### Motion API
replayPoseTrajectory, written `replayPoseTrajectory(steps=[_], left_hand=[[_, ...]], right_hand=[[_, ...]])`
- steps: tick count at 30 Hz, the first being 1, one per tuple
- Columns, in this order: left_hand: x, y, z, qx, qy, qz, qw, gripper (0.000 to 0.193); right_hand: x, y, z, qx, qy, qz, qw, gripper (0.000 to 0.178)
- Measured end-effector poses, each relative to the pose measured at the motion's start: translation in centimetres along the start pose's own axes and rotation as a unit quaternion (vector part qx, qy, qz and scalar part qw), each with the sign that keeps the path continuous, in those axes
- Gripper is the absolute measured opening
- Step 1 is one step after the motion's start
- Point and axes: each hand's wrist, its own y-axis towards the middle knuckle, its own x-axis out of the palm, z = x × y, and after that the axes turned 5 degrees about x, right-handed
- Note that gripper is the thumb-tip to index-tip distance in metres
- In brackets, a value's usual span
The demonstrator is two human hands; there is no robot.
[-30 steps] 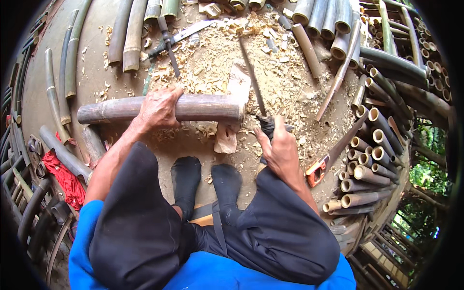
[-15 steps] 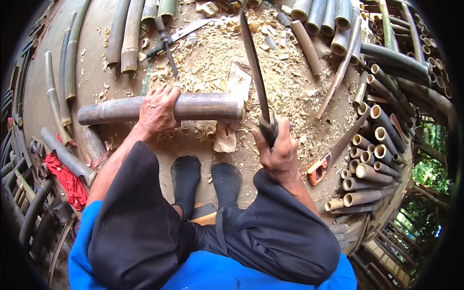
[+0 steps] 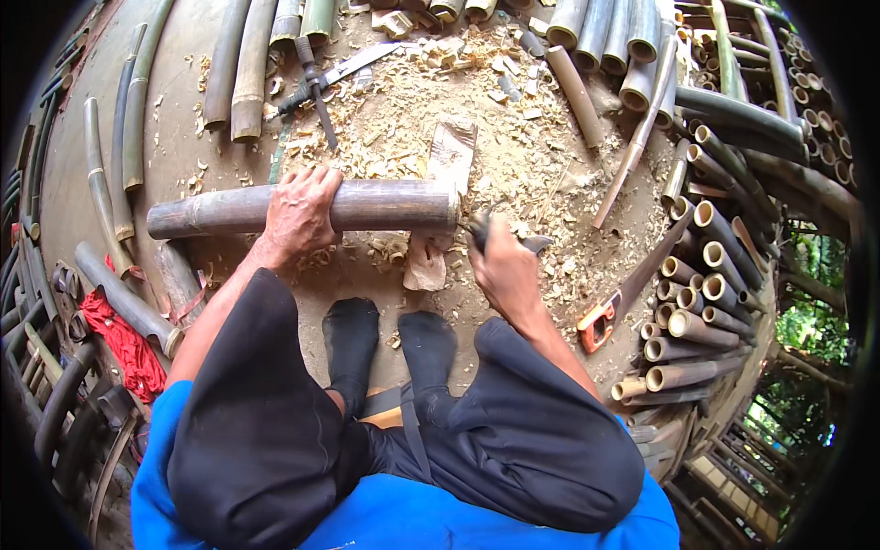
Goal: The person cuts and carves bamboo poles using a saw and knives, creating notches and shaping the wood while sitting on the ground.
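A person's left hand [image 3: 302,213] is grasping a dark bamboo tube [image 3: 392,205] lying across a pale block [image 3: 453,154], while the right hand [image 3: 509,273] is clenching its fingers round a dark handle [image 3: 479,233] just beside the tube's right end, the blade too hidden to make out. I am judging that this end is being trimmed, the next stroke probably calling for a firm left grip and a blade kept off the knees [image 3: 246,316]. Shavings [image 3: 385,137] are littering the ground [image 3: 188,73], a saw [image 3: 599,324] is lying near stacked bamboo [image 3: 694,327] rightward, and the knees are crowding the near side.
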Motion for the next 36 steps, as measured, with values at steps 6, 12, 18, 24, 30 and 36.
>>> replayPoseTrajectory(steps=[6,12,18,24,30,36], left_hand=[[0.4,-1.3,-1.6,-0.027,0.013,-0.027,0.999,0.066],[0.2,-0.1,-0.2,-0.006,0.002,-0.014,1.0,0.043],[-0.3,-0.1,-1.4,-0.015,0.002,0.0,1.0,0.049],[-0.5,-0.6,-0.6,-0.015,-0.002,-0.009,1.0,0.051],[2.7,-1.6,-0.9,0.0,0.088,0.07,0.994,0.069],[2.5,-3.0,-1.2,-0.015,0.068,0.107,0.992,0.071]], right_hand=[[-3.4,0.4,-3.7,-0.03,0.024,-0.021,0.999,0.056],[-0.9,0.2,-0.6,-0.034,0.097,0.032,0.994,0.04],[-3.3,1.0,-3.2,-0.01,-0.002,-0.041,0.999,0.045],[-4.5,0.0,-6.0,-0.199,0.121,0.183,0.955,0.041],[-2.0,0.2,1.6,-0.016,-0.049,-0.069,0.996,0.046],[-4.7,-0.7,-6.9,-0.178,0.125,0.162,0.962,0.034]])
